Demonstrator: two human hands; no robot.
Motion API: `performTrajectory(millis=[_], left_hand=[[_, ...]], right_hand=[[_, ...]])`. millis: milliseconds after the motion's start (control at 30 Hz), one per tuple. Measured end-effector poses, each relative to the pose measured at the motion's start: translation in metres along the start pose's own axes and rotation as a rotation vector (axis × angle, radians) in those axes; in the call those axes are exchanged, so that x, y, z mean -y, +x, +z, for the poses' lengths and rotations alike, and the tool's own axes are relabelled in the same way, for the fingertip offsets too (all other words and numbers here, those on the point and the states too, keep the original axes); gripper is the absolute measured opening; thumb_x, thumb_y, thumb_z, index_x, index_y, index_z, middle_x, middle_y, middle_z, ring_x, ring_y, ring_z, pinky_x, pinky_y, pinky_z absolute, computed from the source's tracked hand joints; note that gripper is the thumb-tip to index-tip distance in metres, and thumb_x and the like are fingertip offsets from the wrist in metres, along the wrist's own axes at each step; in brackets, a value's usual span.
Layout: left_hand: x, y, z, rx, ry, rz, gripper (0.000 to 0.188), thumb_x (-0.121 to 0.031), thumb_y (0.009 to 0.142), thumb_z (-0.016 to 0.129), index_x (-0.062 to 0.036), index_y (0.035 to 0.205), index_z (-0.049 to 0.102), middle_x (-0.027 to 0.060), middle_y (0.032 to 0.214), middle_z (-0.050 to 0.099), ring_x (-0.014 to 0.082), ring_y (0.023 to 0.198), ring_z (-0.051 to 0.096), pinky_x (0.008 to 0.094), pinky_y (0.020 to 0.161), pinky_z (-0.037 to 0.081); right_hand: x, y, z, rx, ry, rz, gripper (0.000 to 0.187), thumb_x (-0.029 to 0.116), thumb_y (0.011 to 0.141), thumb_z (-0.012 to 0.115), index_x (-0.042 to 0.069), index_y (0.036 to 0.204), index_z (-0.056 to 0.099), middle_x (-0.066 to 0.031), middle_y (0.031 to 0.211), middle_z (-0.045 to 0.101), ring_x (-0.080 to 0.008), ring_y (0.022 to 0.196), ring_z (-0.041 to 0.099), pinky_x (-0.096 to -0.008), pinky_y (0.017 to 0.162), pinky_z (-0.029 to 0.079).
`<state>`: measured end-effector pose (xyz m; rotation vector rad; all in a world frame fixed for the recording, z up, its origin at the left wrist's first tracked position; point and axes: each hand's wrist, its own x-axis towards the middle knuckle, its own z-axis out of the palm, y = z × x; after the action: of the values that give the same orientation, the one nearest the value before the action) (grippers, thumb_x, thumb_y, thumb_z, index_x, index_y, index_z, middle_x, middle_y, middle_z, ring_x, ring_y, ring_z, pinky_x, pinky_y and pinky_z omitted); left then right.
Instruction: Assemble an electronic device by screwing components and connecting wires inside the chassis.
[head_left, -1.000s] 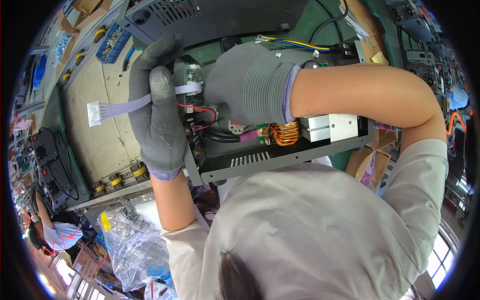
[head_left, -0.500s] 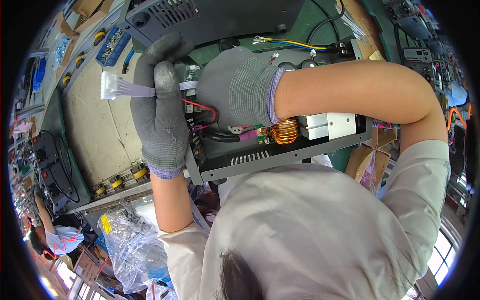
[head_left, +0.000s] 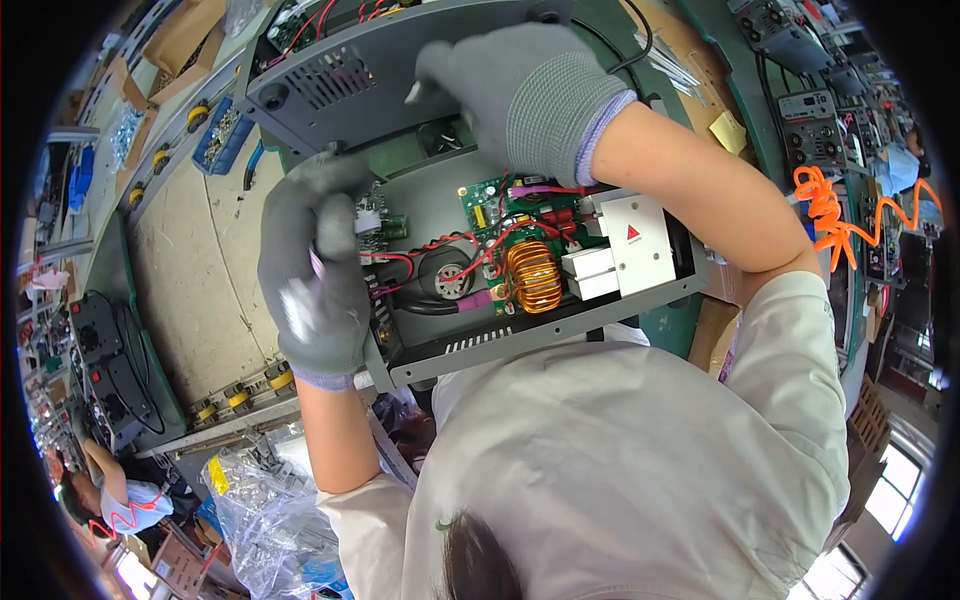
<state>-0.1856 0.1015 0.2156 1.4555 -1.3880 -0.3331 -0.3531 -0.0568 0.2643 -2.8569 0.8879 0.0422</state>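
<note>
My left hand (head_left: 318, 265), in a grey glove, is curled at the left end of an open grey metal case (head_left: 560, 328). A cable with a white connector (head_left: 300, 308), blurred by motion, lies across this glove and appears held between its fingers. My right hand (head_left: 520, 95), also gloved, is raised past the case's far side, in front of a second grey case (head_left: 350, 90). Its fingers point left, partly smeared, with nothing visible in them. Inside the open case are a copper coil (head_left: 535, 277), a green circuit board (head_left: 482, 208), white metal blocks (head_left: 640, 245) and red wires (head_left: 405, 262).
A blue bin of small parts (head_left: 222, 140) stands at the far left, near blue-handled pliers (head_left: 253, 163). Yellow-and-black rollers (head_left: 238, 397) line the left edge. Plastic bags (head_left: 275, 500) lie at lower left. An orange coiled hose (head_left: 825, 215) hangs at right. Another person (head_left: 125, 485) is far left.
My right hand has lifted out of the open case and moved up and away, uncovering the coil and board. The white connector has swung down against my left glove.
</note>
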Motion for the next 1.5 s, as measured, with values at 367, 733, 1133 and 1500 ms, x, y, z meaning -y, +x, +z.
performTrajectory(millis=[367,733,1133,1500], left_hand=[[-0.045,0.010,0.009,0.611,0.565,0.360,0.025,-0.027,0.067,0.079,-0.0137,0.087,0.074,0.0047,0.091,0.069,0.0301,0.111,0.063,0.0528,0.110,0.039],[-0.008,-0.014,-0.005,0.284,-0.596,-0.160,0.040,-0.033,0.096,0.067,0.0020,0.111,0.055,0.0085,0.068,0.061,0.0218,0.079,0.063,0.0426,0.094,0.049],[-0.010,-0.014,-0.003,0.113,-0.616,-0.164,0.054,-0.041,0.106,0.056,0.0079,0.128,0.055,0.0092,0.074,0.064,0.0211,0.075,0.062,0.0352,0.080,0.051],[-0.031,-0.018,-0.009,0.131,-0.336,-0.406,0.061,-0.038,0.102,0.058,0.0168,0.128,0.056,0.0148,0.095,0.072,0.0181,0.085,0.068,0.0286,0.081,0.052]], right_hand=[[-0.022,0.005,0.027,-0.619,-0.105,-0.453,0.023,0.012,0.082,0.067,0.016,0.104,0.073,-0.0083,0.092,0.075,-0.0346,0.087,0.071,-0.0473,0.081,0.057],[-0.015,-0.007,-0.016,0.473,0.132,-0.448,0.020,0.017,0.080,0.068,0.016,0.096,0.080,-0.0087,0.091,0.076,-0.0332,0.087,0.072,-0.0425,0.080,0.058],[0.005,0.001,0.002,0.494,-0.163,-0.619,0.025,0.022,0.083,0.069,0.011,0.104,0.077,-0.0145,0.095,0.075,-0.0380,0.089,0.072,-0.0471,0.077,0.058],[0.011,-0.015,0.010,-0.308,0.748,-0.595,0.028,0.022,0.091,0.072,0.010,0.115,0.076,-0.0125,0.097,0.068,-0.0318,0.088,0.069,-0.0387,0.079,0.056]])
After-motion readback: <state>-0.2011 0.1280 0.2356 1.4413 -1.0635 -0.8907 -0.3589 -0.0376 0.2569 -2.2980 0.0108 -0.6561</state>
